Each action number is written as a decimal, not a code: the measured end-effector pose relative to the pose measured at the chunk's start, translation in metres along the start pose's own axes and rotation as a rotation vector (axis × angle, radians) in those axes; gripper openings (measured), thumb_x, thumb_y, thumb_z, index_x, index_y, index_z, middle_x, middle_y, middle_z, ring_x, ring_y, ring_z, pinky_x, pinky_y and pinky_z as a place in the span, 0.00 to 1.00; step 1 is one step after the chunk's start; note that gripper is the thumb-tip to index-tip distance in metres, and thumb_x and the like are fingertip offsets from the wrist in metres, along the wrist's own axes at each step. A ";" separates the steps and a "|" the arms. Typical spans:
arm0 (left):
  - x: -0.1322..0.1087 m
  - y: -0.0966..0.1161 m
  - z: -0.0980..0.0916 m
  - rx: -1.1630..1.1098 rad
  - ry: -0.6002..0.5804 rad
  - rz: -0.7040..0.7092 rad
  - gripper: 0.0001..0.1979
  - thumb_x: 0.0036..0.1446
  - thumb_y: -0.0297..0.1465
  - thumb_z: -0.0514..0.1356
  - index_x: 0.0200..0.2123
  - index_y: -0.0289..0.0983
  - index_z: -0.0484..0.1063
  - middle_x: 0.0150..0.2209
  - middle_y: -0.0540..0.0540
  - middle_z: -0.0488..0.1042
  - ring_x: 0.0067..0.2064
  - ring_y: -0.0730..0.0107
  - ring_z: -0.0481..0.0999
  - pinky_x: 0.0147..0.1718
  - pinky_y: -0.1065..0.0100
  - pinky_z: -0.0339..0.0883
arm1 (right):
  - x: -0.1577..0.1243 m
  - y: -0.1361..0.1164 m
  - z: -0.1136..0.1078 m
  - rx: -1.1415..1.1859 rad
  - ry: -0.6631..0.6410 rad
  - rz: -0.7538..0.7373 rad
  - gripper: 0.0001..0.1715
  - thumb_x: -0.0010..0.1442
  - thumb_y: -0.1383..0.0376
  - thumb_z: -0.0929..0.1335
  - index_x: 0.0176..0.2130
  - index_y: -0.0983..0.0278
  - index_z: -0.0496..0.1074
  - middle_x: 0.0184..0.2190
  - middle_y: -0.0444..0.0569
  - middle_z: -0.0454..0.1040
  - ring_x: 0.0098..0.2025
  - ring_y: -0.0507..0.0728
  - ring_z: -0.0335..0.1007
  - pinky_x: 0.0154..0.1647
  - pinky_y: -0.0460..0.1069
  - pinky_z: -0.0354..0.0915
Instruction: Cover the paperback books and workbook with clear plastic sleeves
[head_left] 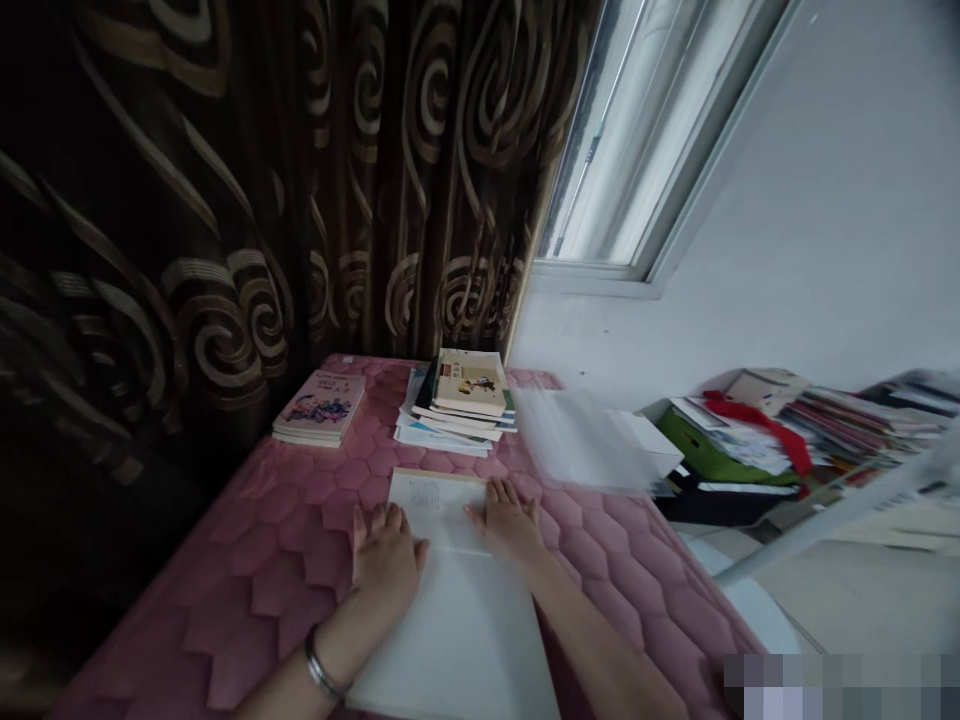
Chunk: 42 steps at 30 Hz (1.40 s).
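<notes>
Left grip (pixel 386 560), right grip (pixel 511 522), spread on one book (pixel 461 630), two book stacks (pixel 319 408) (pixel 471 388)

Paper (pixel 472 630) lies beneath left hand (pixel 386 560) and right hand (pixel 511 525); beyond, a book stack (pixel 469 383); ahead-left, other books (pixel 321 408); ahead-right, plastic sheets (pixel 589 440).

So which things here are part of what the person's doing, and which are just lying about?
In use:
- left hand, right hand
- white booklet or sheet, partly printed, under both hands

Seemingly just lying about:
- pink-covered books
- stacked books and papers
- red cloth
- translucent plastic sheets, untouched; whether they belong is unclear
</notes>
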<state>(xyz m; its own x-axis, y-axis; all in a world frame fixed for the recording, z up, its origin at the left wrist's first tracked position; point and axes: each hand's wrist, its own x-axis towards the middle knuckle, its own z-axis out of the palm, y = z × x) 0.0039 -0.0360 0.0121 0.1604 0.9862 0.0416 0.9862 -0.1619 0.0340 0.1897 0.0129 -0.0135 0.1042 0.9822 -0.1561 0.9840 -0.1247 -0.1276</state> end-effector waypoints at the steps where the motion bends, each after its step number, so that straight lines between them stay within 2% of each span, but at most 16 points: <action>1: -0.006 -0.002 0.001 -0.003 0.015 0.000 0.23 0.64 0.35 0.47 0.57 0.31 0.66 0.59 0.34 0.67 0.59 0.51 0.64 0.62 0.43 0.43 | 0.001 -0.001 -0.001 -0.019 0.000 -0.001 0.39 0.66 0.50 0.51 0.66 0.71 0.49 0.68 0.58 0.45 0.69 0.65 0.35 0.63 0.71 0.36; 6: -0.013 -0.006 0.009 -0.021 0.052 0.009 0.22 0.64 0.34 0.48 0.56 0.31 0.68 0.58 0.34 0.68 0.57 0.52 0.67 0.61 0.46 0.47 | 0.005 -0.017 -0.009 -0.160 0.059 -0.017 0.38 0.64 0.49 0.56 0.60 0.74 0.61 0.64 0.65 0.55 0.67 0.70 0.40 0.61 0.68 0.39; 9: -0.012 -0.006 0.012 -0.031 0.076 0.010 0.22 0.64 0.33 0.48 0.56 0.29 0.68 0.57 0.33 0.68 0.56 0.52 0.68 0.61 0.46 0.48 | 0.007 -0.041 -0.013 -0.166 0.155 -0.092 0.36 0.63 0.49 0.58 0.56 0.74 0.67 0.60 0.68 0.59 0.62 0.71 0.48 0.59 0.65 0.45; 11: -0.012 -0.006 0.013 -0.049 0.078 0.005 0.22 0.63 0.33 0.49 0.56 0.29 0.68 0.57 0.33 0.69 0.56 0.53 0.68 0.60 0.47 0.50 | 0.009 -0.062 -0.012 -0.108 0.184 -0.159 0.38 0.62 0.47 0.59 0.56 0.74 0.66 0.59 0.70 0.60 0.61 0.71 0.52 0.57 0.63 0.49; 14: -0.013 -0.006 0.012 -0.083 0.062 0.010 0.22 0.62 0.32 0.49 0.56 0.30 0.67 0.57 0.34 0.68 0.57 0.52 0.67 0.59 0.48 0.53 | 0.015 -0.090 -0.009 -0.011 0.103 -0.222 0.43 0.57 0.42 0.62 0.54 0.74 0.67 0.55 0.69 0.65 0.58 0.70 0.57 0.54 0.60 0.55; 18: -0.013 -0.007 0.009 -0.086 0.050 0.014 0.20 0.62 0.30 0.50 0.54 0.29 0.69 0.57 0.32 0.68 0.57 0.50 0.67 0.58 0.47 0.54 | 0.032 -0.112 -0.007 0.012 0.065 -0.243 0.38 0.54 0.40 0.64 0.46 0.68 0.74 0.48 0.62 0.73 0.53 0.66 0.66 0.51 0.57 0.60; 21: -0.013 -0.008 0.011 -0.076 0.048 0.016 0.20 0.62 0.31 0.50 0.53 0.29 0.70 0.56 0.32 0.69 0.57 0.50 0.68 0.58 0.47 0.54 | 0.053 -0.119 -0.010 -0.044 0.097 -0.192 0.35 0.57 0.41 0.63 0.43 0.66 0.77 0.44 0.61 0.76 0.50 0.66 0.69 0.50 0.57 0.60; 26: -0.011 -0.009 0.018 -0.080 0.047 0.013 0.21 0.63 0.33 0.49 0.55 0.32 0.69 0.57 0.35 0.68 0.57 0.52 0.68 0.59 0.47 0.54 | 0.074 -0.126 -0.012 -0.062 0.134 -0.152 0.34 0.61 0.44 0.60 0.44 0.69 0.76 0.43 0.64 0.76 0.50 0.65 0.70 0.48 0.57 0.61; 29: -0.011 -0.009 0.017 -0.067 0.036 0.009 0.21 0.63 0.33 0.48 0.55 0.31 0.69 0.58 0.35 0.68 0.57 0.51 0.67 0.58 0.47 0.54 | 0.064 -0.125 -0.010 -0.057 0.143 -0.178 0.32 0.61 0.45 0.60 0.42 0.66 0.77 0.43 0.61 0.77 0.50 0.65 0.70 0.49 0.56 0.60; 32: -0.012 -0.008 0.014 -0.077 0.035 0.015 0.21 0.63 0.33 0.48 0.54 0.31 0.70 0.57 0.34 0.69 0.57 0.51 0.67 0.59 0.48 0.53 | 0.043 -0.120 -0.008 -0.051 0.126 -0.246 0.30 0.60 0.44 0.61 0.39 0.63 0.78 0.41 0.57 0.78 0.49 0.64 0.70 0.49 0.56 0.60; 36: -0.014 -0.007 0.012 -0.096 0.067 0.025 0.21 0.62 0.31 0.48 0.54 0.30 0.69 0.56 0.33 0.69 0.57 0.53 0.67 0.60 0.48 0.50 | 0.022 -0.114 -0.007 -0.055 0.055 -0.329 0.30 0.60 0.44 0.61 0.38 0.64 0.78 0.40 0.58 0.78 0.47 0.63 0.72 0.46 0.54 0.61; 39: -0.013 -0.007 0.013 -0.087 0.069 0.024 0.21 0.62 0.30 0.49 0.54 0.30 0.69 0.56 0.32 0.69 0.56 0.52 0.68 0.60 0.46 0.50 | 0.028 -0.116 -0.009 -0.055 0.044 -0.310 0.32 0.58 0.42 0.63 0.39 0.65 0.78 0.40 0.60 0.78 0.48 0.64 0.71 0.48 0.55 0.61; 42: -0.012 -0.007 0.015 -0.071 0.047 0.019 0.21 0.62 0.30 0.48 0.54 0.30 0.70 0.56 0.33 0.69 0.56 0.52 0.68 0.60 0.46 0.50 | 0.046 -0.122 -0.011 -0.051 0.058 -0.263 0.32 0.55 0.41 0.64 0.39 0.64 0.79 0.40 0.59 0.78 0.49 0.65 0.71 0.50 0.57 0.60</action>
<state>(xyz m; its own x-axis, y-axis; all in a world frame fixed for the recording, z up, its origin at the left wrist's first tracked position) -0.0045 -0.0461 -0.0039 0.1756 0.9804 0.0892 0.9774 -0.1844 0.1031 0.0757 0.0748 0.0053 -0.1495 0.9865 -0.0671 0.9841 0.1419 -0.1064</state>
